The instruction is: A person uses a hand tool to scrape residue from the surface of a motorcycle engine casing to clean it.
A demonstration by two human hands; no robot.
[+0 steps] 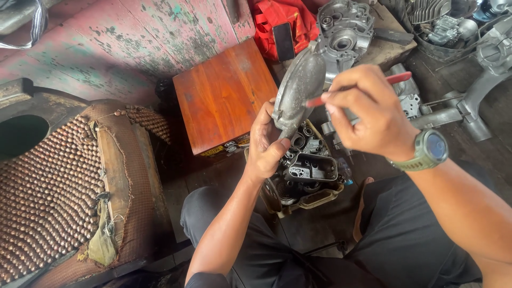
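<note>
While I watched the head view, I logged the following items as they stood

Item one: left hand point(265, 146), fingers clenched round the lower end of a grey metal engine cover point(298, 88), which stood raised and tilted in front of the person, above the parts tray and well clear of the floor

Item two: right hand point(368, 109), fingers pinched shut on a red-handled tool point(397, 78); its near end reached to the cover's right edge, though I could not tell the tip's exact shape. A green wristwatch point(429, 150) sat on that wrist

Item three: a tray of dark engine parts point(306, 173) lay on the floor between the person's knees, directly below the cover

Item four: a reddish wooden box point(224, 96) stood just left of the left hand, its top bare

Item five: a grey engine casing point(346, 32) rested beyond the cover on a board, with a red cloth bag point(269, 24) beside it to the left

Item six: a worn beaded seat point(53, 192) filled the left part of the view, torn along its edge

Item seven: loose silver engine parts point(480, 58) lay at the upper right
</note>
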